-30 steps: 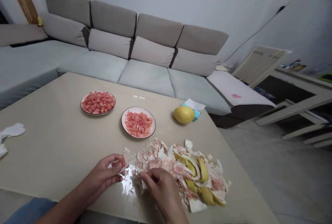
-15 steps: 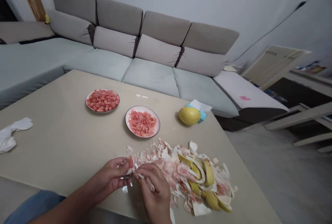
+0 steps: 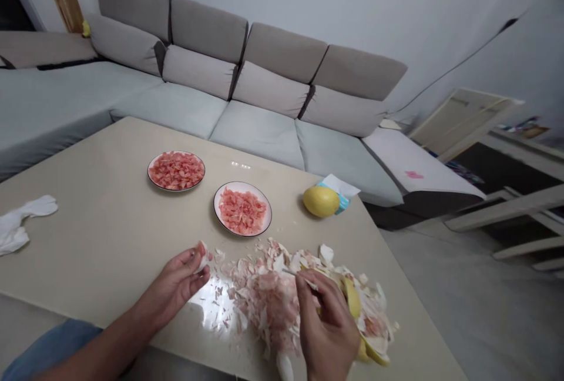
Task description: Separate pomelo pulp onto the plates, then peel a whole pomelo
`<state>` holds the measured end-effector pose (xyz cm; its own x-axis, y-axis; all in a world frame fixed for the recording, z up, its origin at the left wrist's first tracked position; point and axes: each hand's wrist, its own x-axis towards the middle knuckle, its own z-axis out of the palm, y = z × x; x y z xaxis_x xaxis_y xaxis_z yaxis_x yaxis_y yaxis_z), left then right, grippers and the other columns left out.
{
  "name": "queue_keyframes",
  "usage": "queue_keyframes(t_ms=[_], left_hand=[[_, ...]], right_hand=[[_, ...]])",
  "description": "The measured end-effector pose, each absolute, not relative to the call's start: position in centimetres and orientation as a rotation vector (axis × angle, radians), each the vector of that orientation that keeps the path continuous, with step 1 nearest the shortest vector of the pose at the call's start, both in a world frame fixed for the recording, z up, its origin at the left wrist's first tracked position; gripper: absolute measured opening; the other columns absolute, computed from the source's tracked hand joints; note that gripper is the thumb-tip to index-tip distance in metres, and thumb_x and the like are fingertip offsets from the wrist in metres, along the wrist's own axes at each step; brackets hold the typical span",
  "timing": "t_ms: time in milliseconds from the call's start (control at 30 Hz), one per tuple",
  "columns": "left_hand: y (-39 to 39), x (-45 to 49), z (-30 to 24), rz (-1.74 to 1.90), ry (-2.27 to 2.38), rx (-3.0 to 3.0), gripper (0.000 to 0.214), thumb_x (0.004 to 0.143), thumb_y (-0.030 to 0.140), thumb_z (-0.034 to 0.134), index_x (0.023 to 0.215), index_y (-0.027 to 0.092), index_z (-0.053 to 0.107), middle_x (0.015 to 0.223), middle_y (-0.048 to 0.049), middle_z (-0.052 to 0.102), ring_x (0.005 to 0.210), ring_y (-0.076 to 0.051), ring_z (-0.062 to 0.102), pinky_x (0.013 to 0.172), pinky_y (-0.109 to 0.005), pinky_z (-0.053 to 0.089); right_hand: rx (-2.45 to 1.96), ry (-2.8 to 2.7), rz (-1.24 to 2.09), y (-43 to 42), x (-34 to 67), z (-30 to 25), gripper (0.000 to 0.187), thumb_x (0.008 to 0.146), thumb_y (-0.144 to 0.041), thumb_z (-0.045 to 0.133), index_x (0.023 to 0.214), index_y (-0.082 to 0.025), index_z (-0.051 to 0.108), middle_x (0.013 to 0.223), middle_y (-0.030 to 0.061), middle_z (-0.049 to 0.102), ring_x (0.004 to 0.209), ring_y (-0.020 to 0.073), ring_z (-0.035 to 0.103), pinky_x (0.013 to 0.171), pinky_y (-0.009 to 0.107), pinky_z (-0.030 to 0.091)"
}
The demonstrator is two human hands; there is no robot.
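My left hand [image 3: 180, 281] is closed around a pomelo segment [image 3: 203, 256], with pink flesh and white membrane showing at its fingertips. My right hand [image 3: 328, 319] hovers over a heap of pomelo peel and membrane [image 3: 273, 290]. A thin pale strip [image 3: 296, 274] is pinched between its thumb and forefinger; its kind is unclear. Yellow rind [image 3: 352, 297] lies in the heap, partly hidden by this hand. Beyond the hands, a white plate with a dark rim [image 3: 267, 216] bears loose pink pomelo flesh [image 3: 242, 209].
A second plate [image 3: 154, 183] farther left is heaped with pink flesh. A whole yellow pomelo [image 3: 321, 201] sits against a blue tissue pack [image 3: 344, 201]. White crumpled cloth or tissue [image 3: 26, 222] lies at the left. Behind the table [image 3: 110, 216] stands a grey sofa [image 3: 255, 128].
My hands have parted. The right one moved right, over the peel heap, with the thin strip; the left one moved slightly left and up with the segment.
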<state>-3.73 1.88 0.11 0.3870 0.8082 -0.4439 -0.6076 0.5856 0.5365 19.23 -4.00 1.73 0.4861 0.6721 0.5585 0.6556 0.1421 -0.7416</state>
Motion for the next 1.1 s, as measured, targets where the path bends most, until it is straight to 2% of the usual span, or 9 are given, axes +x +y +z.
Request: queue_keyframes(t_ms=[133,200,300,367,467,533,700,933,1100], left_hand=[[2.1,-3.8,0.1,0.878,0.629,0.312,0.02,0.081,0.012,0.069,0.101,0.015,0.067,0.104,-0.0047,0.061,0.088,-0.013,0.064,0.09,-0.026,0.053],[1.8,-3.7,0.1,0.881,0.615,0.327,0.024,0.082,0.01,0.068,0.105,0.015,0.067,0.113,-0.0051,0.059,0.1,-0.015,0.063,0.098,-0.027,0.048],[1.6,-3.7,-0.1,0.882,0.601,0.326,0.024,0.082,0.012,0.069,0.105,0.017,0.067,0.115,-0.0025,0.057,0.111,-0.02,0.059,0.104,-0.03,0.043],[1.6,-3.8,-0.3,0.865,0.574,0.308,0.024,0.082,0.014,0.069,0.105,0.019,0.066,0.111,-0.0015,0.057,0.113,-0.021,0.058,0.102,-0.031,0.044],[1.6,-3.6,-0.5,0.868,0.54,0.28,0.012,0.083,0.014,0.068,0.094,0.019,0.065,0.095,-0.0006,0.059,0.094,-0.014,0.061,0.088,-0.026,0.048],[1.7,-3.5,-0.6,0.896,0.536,0.283,0.005,0.083,0.014,0.067,0.084,0.017,0.063,0.085,-0.0003,0.059,0.079,-0.01,0.059,0.078,-0.022,0.048],[1.7,-3.5,-0.2,0.964,0.559,0.349,0.015,0.083,0.021,0.068,0.074,0.014,0.059,0.071,0.0002,0.054,0.066,-0.01,0.052,0.066,-0.021,0.046],[1.5,-3.5,-0.1,1.088,0.613,0.395,0.015,0.08,0.019,0.072,0.076,0.015,0.058,0.076,-0.0002,0.056,0.072,-0.01,0.054,0.074,-0.022,0.047],[1.1,-3.3,0.2,1.115,0.695,0.455,0.027,0.076,0.021,0.075,0.099,0.019,0.06,0.087,-0.001,0.061,0.08,-0.011,0.057,0.08,-0.024,0.046]], right_hand=[[-1.789,-1.505,0.234,-3.6,21.6,0.4,0.025,0.088,-0.035,0.053,0.095,-0.022,0.073,0.097,0.0086,0.073,0.087,0.0241,0.066,0.075,0.034,0.049],[-1.998,-1.535,0.249,-3.5,21.7,-0.2,0.028,0.088,-0.041,0.053,0.087,-0.023,0.074,0.083,0.0065,0.074,0.074,0.0236,0.066,0.066,0.032,0.047],[-2.167,-1.468,0.132,-3.4,21.0,-0.2,0.035,0.085,-0.051,0.056,0.069,-0.023,0.068,0.063,0.0041,0.067,0.059,0.0219,0.061,0.056,0.031,0.041],[-2.055,-1.441,0.12,-3.3,19.8,0.1,0.031,0.086,-0.048,0.056,0.078,-0.021,0.068,0.068,0.0044,0.067,0.06,0.0201,0.06,0.055,0.029,0.043],[-1.706,-1.519,0.323,-3.5,16.7,0.3,0.024,0.09,-0.037,0.053,0.101,-0.019,0.066,0.089,0.0077,0.069,0.07,0.0179,0.063,0.059,0.026,0.048],[-1.53,-1.616,0.432,-3.8,14.1,0.0,0.019,0.09,-0.031,0.055,0.104,-0.021,0.065,0.097,0.0082,0.068,0.075,0.0171,0.064,0.061,0.025,0.05],[-1.434,-1.702,0.369,-4.1,9.5,-1.1,0.031,0.086,-0.026,0.063,0.115,-0.02,0.059,0.099,0.0073,0.068,0.065,0.0141,0.062,0.062,0.025,0.053],[-1.454,-1.627,0.277,-3.7,8.7,-1.3,0.017,0.091,-0.021,0.052,0.1,-0.018,0.066,0.085,0.0052,0.071,0.067,0.0142,0.065,0.056,0.022,0.049],[-1.533,-1.508,0.321,-3.3,8.0,-0.9,0.016,0.086,-0.02,0.053,0.077,-0.018,0.066,0.061,-0.0016,0.062,0.05,0.0109,0.055,0.049,0.019,0.043]])
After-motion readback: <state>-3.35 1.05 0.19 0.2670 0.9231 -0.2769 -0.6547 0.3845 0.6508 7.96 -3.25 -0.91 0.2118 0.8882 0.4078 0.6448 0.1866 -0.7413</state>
